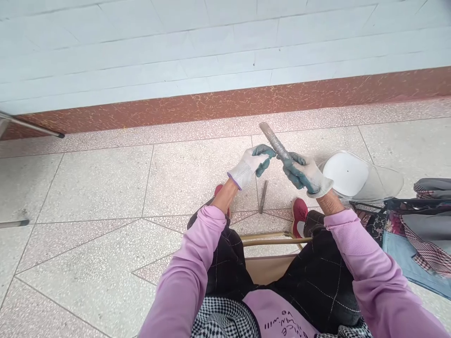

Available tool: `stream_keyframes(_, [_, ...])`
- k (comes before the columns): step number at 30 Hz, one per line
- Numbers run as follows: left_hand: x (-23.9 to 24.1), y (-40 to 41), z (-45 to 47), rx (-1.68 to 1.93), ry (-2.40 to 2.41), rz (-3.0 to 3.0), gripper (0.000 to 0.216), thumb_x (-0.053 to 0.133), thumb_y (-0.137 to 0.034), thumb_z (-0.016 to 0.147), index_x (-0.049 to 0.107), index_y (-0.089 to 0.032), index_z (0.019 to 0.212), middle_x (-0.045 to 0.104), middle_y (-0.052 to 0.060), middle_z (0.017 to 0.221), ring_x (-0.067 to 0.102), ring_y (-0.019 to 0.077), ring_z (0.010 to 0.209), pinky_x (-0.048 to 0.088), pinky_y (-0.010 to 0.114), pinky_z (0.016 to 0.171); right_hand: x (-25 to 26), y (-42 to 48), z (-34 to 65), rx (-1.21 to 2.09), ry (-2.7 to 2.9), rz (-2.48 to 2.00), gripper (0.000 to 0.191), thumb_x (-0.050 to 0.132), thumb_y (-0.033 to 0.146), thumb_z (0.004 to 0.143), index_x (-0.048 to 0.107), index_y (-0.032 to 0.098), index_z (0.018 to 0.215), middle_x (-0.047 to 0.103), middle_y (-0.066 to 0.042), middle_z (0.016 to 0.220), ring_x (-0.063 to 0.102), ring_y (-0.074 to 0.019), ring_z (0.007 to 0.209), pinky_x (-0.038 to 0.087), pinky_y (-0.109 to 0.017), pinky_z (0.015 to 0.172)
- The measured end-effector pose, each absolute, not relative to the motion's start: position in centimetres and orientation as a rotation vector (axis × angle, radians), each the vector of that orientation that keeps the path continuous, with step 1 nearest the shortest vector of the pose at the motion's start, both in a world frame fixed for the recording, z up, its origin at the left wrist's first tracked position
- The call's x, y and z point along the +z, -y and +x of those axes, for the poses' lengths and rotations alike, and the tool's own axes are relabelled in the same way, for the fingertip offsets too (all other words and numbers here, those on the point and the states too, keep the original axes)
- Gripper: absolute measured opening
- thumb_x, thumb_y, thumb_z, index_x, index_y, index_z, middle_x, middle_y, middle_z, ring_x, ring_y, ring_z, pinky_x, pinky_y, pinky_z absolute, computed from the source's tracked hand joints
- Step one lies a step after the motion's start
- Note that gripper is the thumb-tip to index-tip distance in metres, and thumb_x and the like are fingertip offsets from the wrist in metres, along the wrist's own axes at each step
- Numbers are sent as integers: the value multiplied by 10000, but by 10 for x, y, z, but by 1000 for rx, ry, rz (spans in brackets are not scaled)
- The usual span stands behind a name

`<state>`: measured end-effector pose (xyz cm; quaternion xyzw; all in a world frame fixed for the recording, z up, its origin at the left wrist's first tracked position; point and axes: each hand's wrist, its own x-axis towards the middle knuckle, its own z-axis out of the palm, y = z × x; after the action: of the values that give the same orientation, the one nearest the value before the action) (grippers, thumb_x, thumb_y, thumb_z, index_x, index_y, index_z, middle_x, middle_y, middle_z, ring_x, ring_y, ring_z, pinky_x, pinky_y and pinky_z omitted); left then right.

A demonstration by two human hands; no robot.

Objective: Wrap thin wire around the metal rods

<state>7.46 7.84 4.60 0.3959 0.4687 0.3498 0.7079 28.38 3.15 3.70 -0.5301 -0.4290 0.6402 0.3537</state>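
Observation:
I sit on a wooden stool, both hands in white gloves with green palms, held out over the floor. My right hand (305, 172) is wrapped round the lower end of a long grey metal file (275, 142) that points up and to the left. My left hand (254, 162) hovers just left of the file, fingers curled with thumb and fingertips close to its shaft, holding nothing that I can see. A second thin metal rod (263, 196) lies on the floor tiles between my feet in red shoes (299, 212).
A clear face shield with a white cap (355, 177) lies on the floor to the right. Folded cloth and a checked fabric (419, 234) sit at the far right. A tiled wall with a red skirting (225, 101) runs ahead. A metal leg (31, 126) enters at left.

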Motion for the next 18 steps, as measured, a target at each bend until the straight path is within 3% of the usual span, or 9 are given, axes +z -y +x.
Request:
stream_keyframes(3, [50, -74, 71, 796, -1003, 871, 209, 777, -21, 945, 783, -184, 1076, 592, -73, 680, 450, 62, 452, 304, 210, 445, 42, -25, 295, 1882, 1047, -1196, 772, 1043, 609, 680, 694, 199, 1233, 496, 108, 727, 320, -77, 476, 242, -237, 350])
stream_keyframes(6, [54, -68, 66, 727, -933, 894, 400, 803, -25, 911, 846, -190, 1273, 570, -83, 652, 436, 76, 463, 375, 240, 502, 47, -15, 305, 2017, 1157, -1102, 775, 992, 749, 789, 717, 171, 1226, 444, 120, 632, 277, -84, 435, 213, -244, 349])
stream_keyframes(8, [52, -65, 68, 711, -928, 918, 359, 816, -40, 915, 869, -170, 1246, 588, -60, 650, 466, 90, 489, 425, 269, 540, 47, -10, 308, 1984, 1257, -1167, 789, 895, 844, 855, 724, 163, 1214, 581, 49, 677, 382, -105, 437, 286, -263, 368])
stream_keyframes(10, [46, -65, 75, 752, -991, 920, 258, 847, -49, 927, 868, -165, 1156, 626, -29, 673, 504, 101, 527, 460, 284, 568, 44, -7, 305, 1742, 1358, -1394, 759, 854, 808, 875, 735, 164, 1259, 734, -44, 843, 566, -151, 539, 439, -286, 446])
stream_keyframes(13, [40, -66, 88, 802, -1104, 896, 203, 898, -53, 944, 834, -201, 1068, 613, -29, 647, 479, 102, 530, 443, 276, 544, 39, -6, 298, 1110, 1550, -1754, 630, 792, 573, 925, 745, 194, 1427, 822, -100, 1063, 750, -246, 820, 624, -362, 706])
stream_keyframes(16, [40, -66, 90, 800, -1090, 890, 215, 914, -86, 965, 816, -232, 1090, 649, -31, 679, 486, 99, 525, 410, 261, 507, 41, -3, 296, 662, 1737, -1858, 579, 697, 471, 974, 759, 199, 1481, 845, -168, 1275, 798, -346, 1079, 646, -473, 937])
stream_keyframes(18, [43, -65, 86, 785, -1042, 892, 185, 884, -96, 984, 811, -226, 1095, 699, -10, 740, 542, 101, 545, 399, 253, 495, 46, 0, 297, 612, 1759, -1870, 548, 670, 492, 1006, 771, 193, 1453, 844, -175, 1239, 790, -351, 1053, 633, -475, 931])
